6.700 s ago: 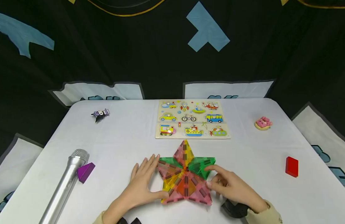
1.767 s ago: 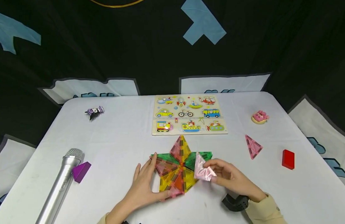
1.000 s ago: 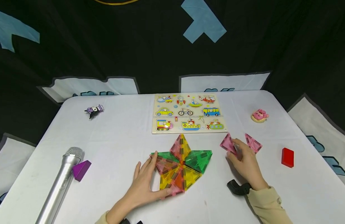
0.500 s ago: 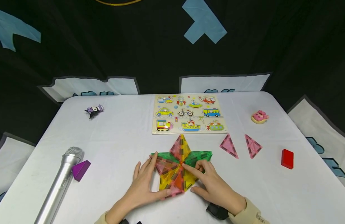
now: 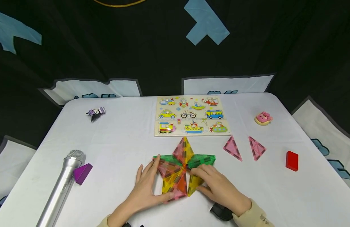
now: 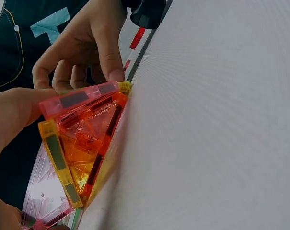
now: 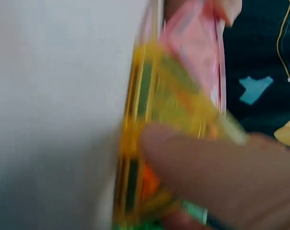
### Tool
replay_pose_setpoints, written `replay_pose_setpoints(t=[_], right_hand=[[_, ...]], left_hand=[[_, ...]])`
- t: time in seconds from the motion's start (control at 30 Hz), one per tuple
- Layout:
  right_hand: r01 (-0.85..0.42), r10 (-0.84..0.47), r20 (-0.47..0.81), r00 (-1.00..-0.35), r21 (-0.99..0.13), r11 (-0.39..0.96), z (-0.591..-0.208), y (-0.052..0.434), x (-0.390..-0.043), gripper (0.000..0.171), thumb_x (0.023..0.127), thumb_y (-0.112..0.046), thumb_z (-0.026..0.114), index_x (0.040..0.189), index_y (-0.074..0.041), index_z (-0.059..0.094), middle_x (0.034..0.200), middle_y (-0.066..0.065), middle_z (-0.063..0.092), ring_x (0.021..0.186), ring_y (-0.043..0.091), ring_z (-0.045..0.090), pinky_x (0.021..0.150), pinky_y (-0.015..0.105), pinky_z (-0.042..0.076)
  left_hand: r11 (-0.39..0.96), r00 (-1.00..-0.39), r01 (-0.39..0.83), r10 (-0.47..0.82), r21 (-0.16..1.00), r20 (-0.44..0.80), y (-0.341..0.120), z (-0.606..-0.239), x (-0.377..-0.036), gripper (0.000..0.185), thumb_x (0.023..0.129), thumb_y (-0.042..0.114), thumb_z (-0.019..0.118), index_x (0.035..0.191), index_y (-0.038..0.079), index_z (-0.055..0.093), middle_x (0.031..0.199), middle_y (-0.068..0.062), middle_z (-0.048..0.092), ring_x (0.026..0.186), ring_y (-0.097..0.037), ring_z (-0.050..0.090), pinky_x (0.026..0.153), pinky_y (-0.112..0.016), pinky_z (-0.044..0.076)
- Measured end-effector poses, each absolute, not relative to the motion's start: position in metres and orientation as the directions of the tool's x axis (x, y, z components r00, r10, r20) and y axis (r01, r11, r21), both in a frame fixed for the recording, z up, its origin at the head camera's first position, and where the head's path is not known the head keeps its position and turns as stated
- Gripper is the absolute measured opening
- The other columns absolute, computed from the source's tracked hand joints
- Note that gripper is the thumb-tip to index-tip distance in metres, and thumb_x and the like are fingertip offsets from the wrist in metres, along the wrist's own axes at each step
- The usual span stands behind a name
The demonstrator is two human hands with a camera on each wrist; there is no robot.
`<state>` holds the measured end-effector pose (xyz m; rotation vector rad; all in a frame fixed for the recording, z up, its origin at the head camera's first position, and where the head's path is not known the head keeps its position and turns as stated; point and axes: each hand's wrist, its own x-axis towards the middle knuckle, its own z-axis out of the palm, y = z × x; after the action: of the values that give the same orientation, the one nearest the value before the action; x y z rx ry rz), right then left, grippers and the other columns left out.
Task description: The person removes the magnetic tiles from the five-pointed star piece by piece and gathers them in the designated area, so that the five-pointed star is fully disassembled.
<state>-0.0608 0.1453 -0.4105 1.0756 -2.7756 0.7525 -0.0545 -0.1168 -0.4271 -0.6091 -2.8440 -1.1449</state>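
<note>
A star of translucent magnetic tiles (image 5: 179, 153) lies on the white table, in pink, yellow, green and orange triangles. My left hand (image 5: 149, 186) spreads along its left side, the index fingertip at the left point and the thumb on a pink tile at the bottom. My right hand (image 5: 217, 189) pinches a yellow triangular magnetic tile (image 5: 194, 184) at the star's lower right; a thin white gap parts it from the orange tile. In the blurred right wrist view, the thumb (image 7: 183, 153) presses on the yellow tile. The fingers partly hide that tile.
Two pink triangular tiles (image 5: 232, 148) lie apart to the right, near a red block (image 5: 292, 161) and a pink figurine (image 5: 263, 118). A vehicle puzzle board (image 5: 192, 116) lies behind the star. Leftward are a silver microphone (image 5: 62, 186), a purple block (image 5: 82, 173) and a small purple-black figurine (image 5: 96, 113).
Two pink tiles have left the star's lower right and now lie to the right on the table. My right hand has come back and shifted the yellow tile slightly off the star.
</note>
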Motion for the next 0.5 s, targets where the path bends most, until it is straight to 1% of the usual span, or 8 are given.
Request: replay_pose_setpoints(t=[0.1,0.17,0.27,0.33,0.37,0.4,0.43,0.5], right_hand=[[-0.677,-0.645,0.243,-0.725,-0.428,0.599,-0.409,0.15,-0.064,0.043,0.078,-0.017,0.072,0.116,-0.015,0.053,0.104,-0.008,0.055,0.093,0.006,0.051,0.077,0.026,0.047],[-0.668,-0.658,0.216,-0.722,-0.466,0.58,-0.408,0.153,-0.066,0.039,0.081,-0.018,0.069,0.116,-0.014,0.053,0.102,-0.008,0.057,0.087,0.004,0.053,0.074,0.025,0.047],[-0.611,-0.676,0.167,-0.717,-0.617,0.496,-0.405,0.16,-0.068,0.035,0.083,-0.019,0.067,0.114,-0.015,0.051,0.086,-0.008,0.057,0.071,0.002,0.051,0.061,0.022,0.046],[-0.536,-0.675,0.166,-0.719,-0.75,0.387,-0.403,0.166,-0.07,0.033,0.084,-0.016,0.066,0.112,-0.014,0.048,0.078,-0.006,0.052,0.062,0.003,0.046,0.053,0.022,0.042],[-0.486,-0.66,0.176,-0.731,-0.813,0.322,-0.401,0.169,-0.071,0.033,0.084,-0.014,0.065,0.111,-0.014,0.047,0.074,-0.004,0.049,0.059,0.005,0.045,0.051,0.022,0.041],[-0.441,-0.631,0.196,-0.751,-0.86,0.257,-0.399,0.172,-0.073,0.033,0.083,-0.01,0.065,0.11,-0.012,0.046,0.071,-0.002,0.048,0.058,0.007,0.046,0.049,0.023,0.041],[-0.402,-0.588,0.225,-0.777,-0.896,0.19,-0.396,0.176,-0.076,0.033,0.083,-0.005,0.065,0.109,-0.009,0.045,0.072,0.002,0.049,0.058,0.009,0.048,0.049,0.024,0.043],[-0.353,-0.454,0.272,-0.848,-0.93,0.103,-0.392,0.183,-0.083,0.036,0.083,0.003,0.062,0.11,-0.002,0.04,0.075,0.01,0.052,0.06,0.013,0.054,0.051,0.029,0.048]], left_hand=[[0.653,-0.922,0.366,0.349,0.663,0.166,-0.117,-0.427,-0.054,0.112,0.064,0.058,0.07,0.146,0.011,0.01,0.144,-0.013,0.028,0.131,-0.032,0.02,0.1,-0.058,-0.002],[0.653,-0.922,0.368,0.347,0.662,0.171,-0.118,-0.427,-0.054,0.112,0.064,0.058,0.07,0.146,0.011,0.01,0.144,-0.012,0.028,0.131,-0.032,0.02,0.1,-0.058,-0.002],[0.655,-0.922,0.368,0.347,0.659,0.171,-0.118,-0.427,-0.054,0.113,0.064,0.058,0.07,0.146,0.011,0.01,0.144,-0.012,0.028,0.131,-0.031,0.021,0.1,-0.058,-0.002],[0.657,-0.922,0.368,0.349,0.658,0.167,-0.118,-0.426,-0.054,0.113,0.064,0.058,0.071,0.146,0.01,0.01,0.144,-0.013,0.028,0.131,-0.031,0.021,0.1,-0.058,-0.002],[0.659,-0.922,0.368,0.35,0.656,0.165,-0.118,-0.426,-0.054,0.113,0.064,0.059,0.071,0.146,0.01,0.01,0.144,-0.013,0.028,0.131,-0.031,0.021,0.1,-0.057,-0.002],[0.66,-0.922,0.368,0.352,0.654,0.164,-0.118,-0.426,-0.054,0.113,0.064,0.059,0.07,0.146,0.01,0.009,0.144,-0.013,0.028,0.131,-0.031,0.021,0.1,-0.057,-0.002],[0.662,-0.921,0.368,0.354,0.653,0.161,-0.118,-0.426,-0.054,0.114,0.064,0.059,0.07,0.146,0.01,0.009,0.144,-0.013,0.028,0.131,-0.031,0.021,0.101,-0.057,-0.002],[0.665,-0.921,0.368,0.355,0.65,0.158,-0.118,-0.426,-0.054,0.114,0.064,0.06,0.07,0.146,0.01,0.009,0.144,-0.013,0.027,0.131,-0.03,0.021,0.101,-0.056,-0.002]])
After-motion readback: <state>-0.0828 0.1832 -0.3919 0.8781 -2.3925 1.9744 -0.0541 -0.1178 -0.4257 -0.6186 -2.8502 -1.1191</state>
